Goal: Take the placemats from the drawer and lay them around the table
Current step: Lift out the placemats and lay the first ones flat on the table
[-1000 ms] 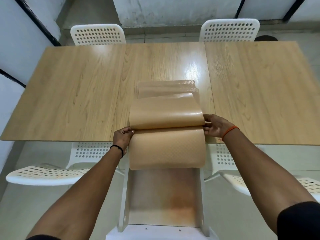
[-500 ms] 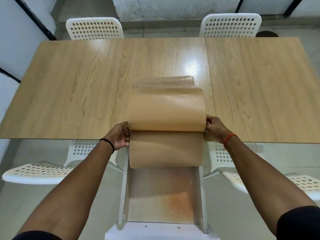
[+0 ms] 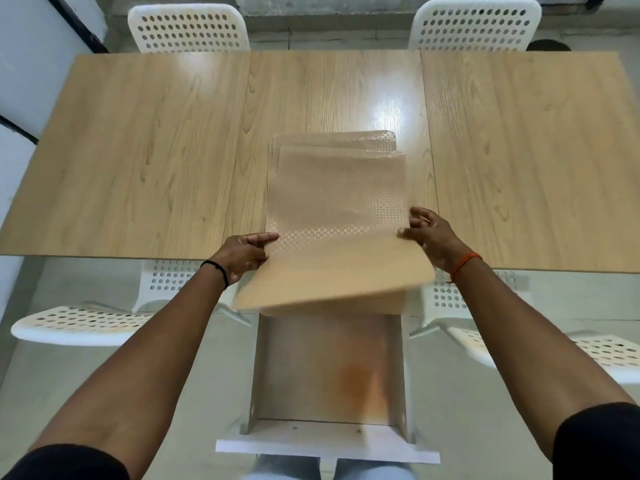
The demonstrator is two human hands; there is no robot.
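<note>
Both grips are closed on the same thing: the left hand (image 3: pixel 244 256) pinches the left edge of the top tan, dot-textured flexible placemat (image 3: pixel 337 216), thumb and forefinger on its upper face, while the right hand (image 3: pixel 429 233) holds the right edge with its fingertips, the other fingers spread loosely. This mat lies partly on the light wooden desk (image 3: pixel 156 150) and hangs over the near edge, its near end blurred and tilted, lower on the left. Beneath it lie more tan placemats (image 3: pixel 332 138) in a loose stack, their far edges showing just beyond the top one on the desk's middle panel. Below the overhang, a white open drawer (image 3: pixel 327 448) juts out from under the desk toward the person; its beige bottom bears an orange stain. A black band circles the left wrist and an orange one the right. Four white perforated plastic chairs (image 3: pixel 188 27) stand around the desk, two at the far side and two at the near side.
</note>
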